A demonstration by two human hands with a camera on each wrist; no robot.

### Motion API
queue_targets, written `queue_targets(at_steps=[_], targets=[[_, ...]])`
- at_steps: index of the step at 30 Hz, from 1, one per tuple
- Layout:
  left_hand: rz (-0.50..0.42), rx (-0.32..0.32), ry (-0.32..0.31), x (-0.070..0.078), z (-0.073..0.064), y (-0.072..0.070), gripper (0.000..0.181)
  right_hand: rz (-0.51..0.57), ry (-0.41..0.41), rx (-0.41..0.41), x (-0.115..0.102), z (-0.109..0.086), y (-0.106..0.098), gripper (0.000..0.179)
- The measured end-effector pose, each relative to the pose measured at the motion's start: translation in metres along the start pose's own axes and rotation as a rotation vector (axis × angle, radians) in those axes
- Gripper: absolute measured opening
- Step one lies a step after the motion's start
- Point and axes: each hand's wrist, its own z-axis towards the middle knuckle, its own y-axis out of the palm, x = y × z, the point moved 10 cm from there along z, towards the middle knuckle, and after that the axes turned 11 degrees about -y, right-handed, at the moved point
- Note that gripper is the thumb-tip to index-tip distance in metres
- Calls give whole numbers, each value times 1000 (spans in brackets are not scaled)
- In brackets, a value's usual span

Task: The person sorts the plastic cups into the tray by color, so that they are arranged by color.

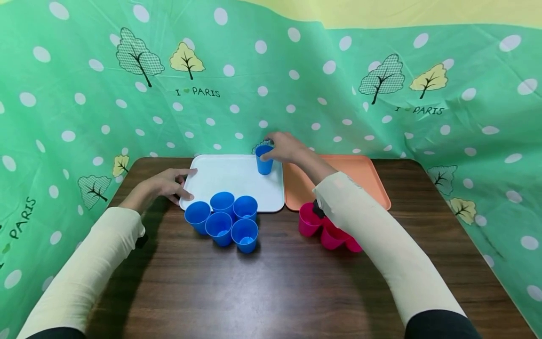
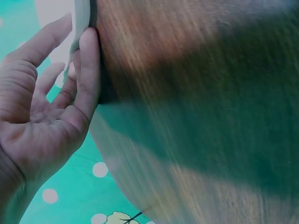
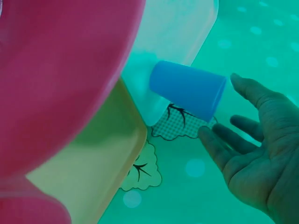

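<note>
A blue cup (image 1: 265, 167) stands upright at the back right corner of the white tray (image 1: 228, 174). Around its rim my right hand (image 1: 286, 147) is spread; the right wrist view shows small gaps between the fingertips (image 3: 203, 132) and this cup (image 3: 187, 88). At the tray's left edge, my left hand (image 1: 165, 183) touches the rim with extended thumb and index finger. Seen from the left wrist, those fingers (image 2: 88, 60) lie against the tray edge (image 2: 81, 23). Several more blue cups (image 1: 219, 230) stand grouped at the tray's front.
An orange tray (image 1: 360, 176) lies against the white one on the right, partly under my right forearm. In front of it stand several pink cups (image 1: 310, 221), partly hidden by the sleeve. Behind the wooden table (image 1: 237, 292) hangs a green dotted cloth (image 1: 296, 56).
</note>
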Motion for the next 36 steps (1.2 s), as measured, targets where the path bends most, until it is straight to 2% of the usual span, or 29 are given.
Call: queue_targets(at_steps=[7, 14, 21, 27, 36], targets=[[9, -54, -24, 3, 0, 5, 109, -3, -44, -7, -11, -7, -5, 76], [18, -62, -22, 5, -3, 5, 117, -26, -103, -4, -26, -17, -9, 75], [29, -104, -70, 5, -2, 8, 118, -49, -158, -11, -41, -29, -11, 71], [36, -128, -102, 6, -3, 9, 121, -53, -214, -35, -56, -36, -4, 70], [26, -115, -100, 7, 1, 9, 121, -69, -281, -107, -74, -48, 10, 70]])
